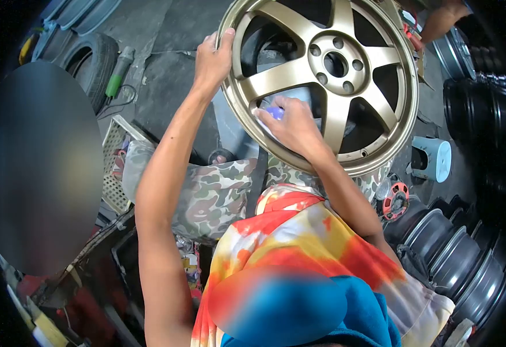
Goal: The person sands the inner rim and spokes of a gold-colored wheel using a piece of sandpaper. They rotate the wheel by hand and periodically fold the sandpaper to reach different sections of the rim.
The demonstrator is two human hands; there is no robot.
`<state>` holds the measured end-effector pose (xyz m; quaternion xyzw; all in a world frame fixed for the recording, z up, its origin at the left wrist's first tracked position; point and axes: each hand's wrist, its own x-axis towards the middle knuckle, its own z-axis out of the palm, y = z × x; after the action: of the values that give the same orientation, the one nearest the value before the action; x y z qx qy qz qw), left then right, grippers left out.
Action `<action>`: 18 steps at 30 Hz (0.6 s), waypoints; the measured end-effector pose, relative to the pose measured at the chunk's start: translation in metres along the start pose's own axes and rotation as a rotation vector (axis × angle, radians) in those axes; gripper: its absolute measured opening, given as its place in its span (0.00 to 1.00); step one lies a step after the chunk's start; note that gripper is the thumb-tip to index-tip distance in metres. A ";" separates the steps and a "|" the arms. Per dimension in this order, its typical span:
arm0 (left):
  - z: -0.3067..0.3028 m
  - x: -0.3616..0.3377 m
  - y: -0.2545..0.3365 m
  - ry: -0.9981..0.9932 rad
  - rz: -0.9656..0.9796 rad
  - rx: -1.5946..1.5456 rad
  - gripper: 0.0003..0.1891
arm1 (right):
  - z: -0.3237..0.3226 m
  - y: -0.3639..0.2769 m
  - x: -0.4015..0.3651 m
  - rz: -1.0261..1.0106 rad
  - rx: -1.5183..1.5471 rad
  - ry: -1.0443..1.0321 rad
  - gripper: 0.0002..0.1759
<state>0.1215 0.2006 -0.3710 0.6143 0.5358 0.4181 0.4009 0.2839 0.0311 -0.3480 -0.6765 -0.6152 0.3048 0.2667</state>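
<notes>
A bronze-gold wheel rim [338, 110] with wide spokes stands tilted over the camouflage-clad legs. My left hand [214, 58] grips its outer edge at the upper left, thumb over the lip. My right hand [293, 121] is closed at the rim's lower left, between two spokes, around a small purple thing [275, 112] with something whitish beside it. The fingers partly hide what it holds, so its exact kind cannot be made out.
Stacked dark rims [455, 254] lie at the lower right, near a light-blue stool [439, 159] and a red reel [395, 201]. At left are a tire [98, 66], a green tool [115, 81] and a crate [112, 165]. Another person's arm [445, 22] shows at the upper right.
</notes>
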 end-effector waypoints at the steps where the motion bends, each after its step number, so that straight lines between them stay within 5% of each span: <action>1: 0.001 0.000 -0.001 0.004 0.011 -0.014 0.27 | 0.000 0.003 -0.003 -0.065 -0.094 0.045 0.22; 4: 0.002 0.000 -0.002 0.027 0.031 -0.015 0.27 | -0.030 0.004 -0.027 -0.068 -0.192 -0.063 0.19; 7: 0.000 -0.004 0.003 0.026 0.041 0.029 0.29 | -0.055 -0.005 -0.039 -0.077 -0.071 0.054 0.13; 14: -0.004 -0.012 0.018 0.018 0.010 0.031 0.22 | -0.064 -0.019 -0.037 0.370 0.297 0.072 0.16; 18: -0.005 -0.011 0.021 0.000 -0.021 0.061 0.22 | -0.063 -0.005 -0.041 0.257 0.243 0.140 0.15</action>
<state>0.1224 0.1881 -0.3508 0.6206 0.5545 0.3974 0.3866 0.3251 -0.0084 -0.2986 -0.7316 -0.4623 0.3607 0.3476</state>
